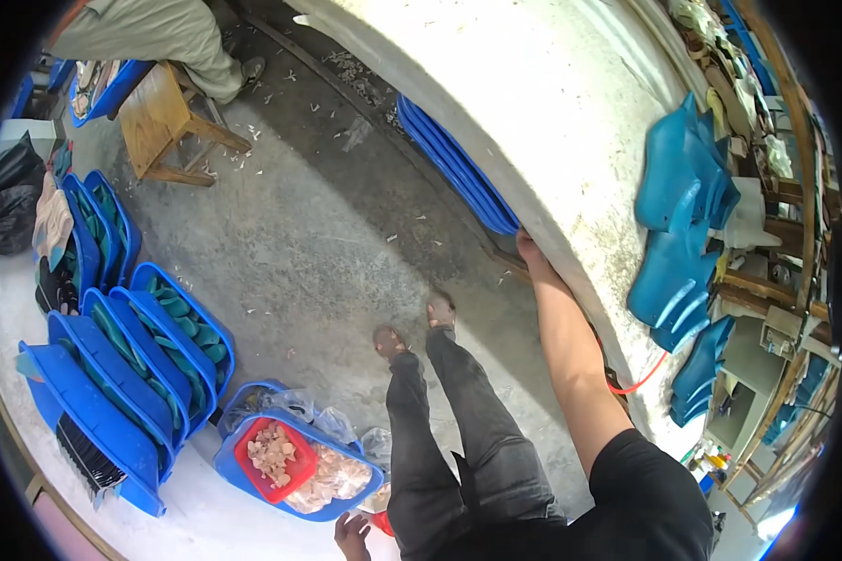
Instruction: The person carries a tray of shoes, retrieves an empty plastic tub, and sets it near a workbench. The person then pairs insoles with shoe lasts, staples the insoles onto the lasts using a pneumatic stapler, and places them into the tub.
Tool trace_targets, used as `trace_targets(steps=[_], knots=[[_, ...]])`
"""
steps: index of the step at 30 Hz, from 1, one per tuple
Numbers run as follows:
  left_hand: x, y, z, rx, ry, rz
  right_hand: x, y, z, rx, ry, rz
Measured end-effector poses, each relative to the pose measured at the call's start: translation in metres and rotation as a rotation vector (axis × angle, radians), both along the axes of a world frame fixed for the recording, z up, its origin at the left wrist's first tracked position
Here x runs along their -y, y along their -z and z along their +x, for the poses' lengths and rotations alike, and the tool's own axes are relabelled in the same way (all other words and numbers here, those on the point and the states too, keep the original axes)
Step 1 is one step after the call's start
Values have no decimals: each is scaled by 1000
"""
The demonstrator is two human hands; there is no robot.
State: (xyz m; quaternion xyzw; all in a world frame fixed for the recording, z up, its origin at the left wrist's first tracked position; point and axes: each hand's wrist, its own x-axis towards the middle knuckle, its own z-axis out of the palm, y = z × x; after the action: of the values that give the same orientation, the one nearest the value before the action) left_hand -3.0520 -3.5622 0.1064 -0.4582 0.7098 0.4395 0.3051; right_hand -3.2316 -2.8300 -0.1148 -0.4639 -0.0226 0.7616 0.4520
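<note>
Blue trays [454,166], rimmed, nested in a close stack, partly hidden under a white table [533,112]

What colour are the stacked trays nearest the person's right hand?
The stacked trays are blue; the head view, the only one, shows them best.

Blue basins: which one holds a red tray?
The basin nearest the left hand; only it shows a red tray inside, heaped with pale pieces.

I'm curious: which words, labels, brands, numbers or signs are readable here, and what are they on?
None are readable.
The stacked blue trays, red tray and teal foot-shaped forms show no legible lettering.
Items on the cluttered shelving are too small and blurred to tell.
</note>
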Motion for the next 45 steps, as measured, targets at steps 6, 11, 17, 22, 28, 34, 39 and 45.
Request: trace_targets(steps=[6, 11, 17, 22, 28, 34, 39, 45], knots=[[-19, -44, 7, -9, 76, 37, 85, -28, 84, -185, -418, -336], [11, -82, 29, -110, 91, 29, 247, -161, 124, -34, -445, -485], [69, -123, -31, -414, 176, 159, 348, -279, 232, 48, -773, -532], [125, -161, -113, -638, 96, 264, 404, -301, 320, -9, -937, -405], [210, -192, -154, -592, 164, 487, 484, -343, 434, 206, -1074, -315], [162, -214, -150, -454, 435, 623, 495, -377, 512, 185, -1022, -182], [65, -235, -120, -406, 607, 675, 514, -388, 596, 168, -860, -73], [82, -264, -87, -736, 851, 553, 591, -377, 633, 125, -694, -9]])
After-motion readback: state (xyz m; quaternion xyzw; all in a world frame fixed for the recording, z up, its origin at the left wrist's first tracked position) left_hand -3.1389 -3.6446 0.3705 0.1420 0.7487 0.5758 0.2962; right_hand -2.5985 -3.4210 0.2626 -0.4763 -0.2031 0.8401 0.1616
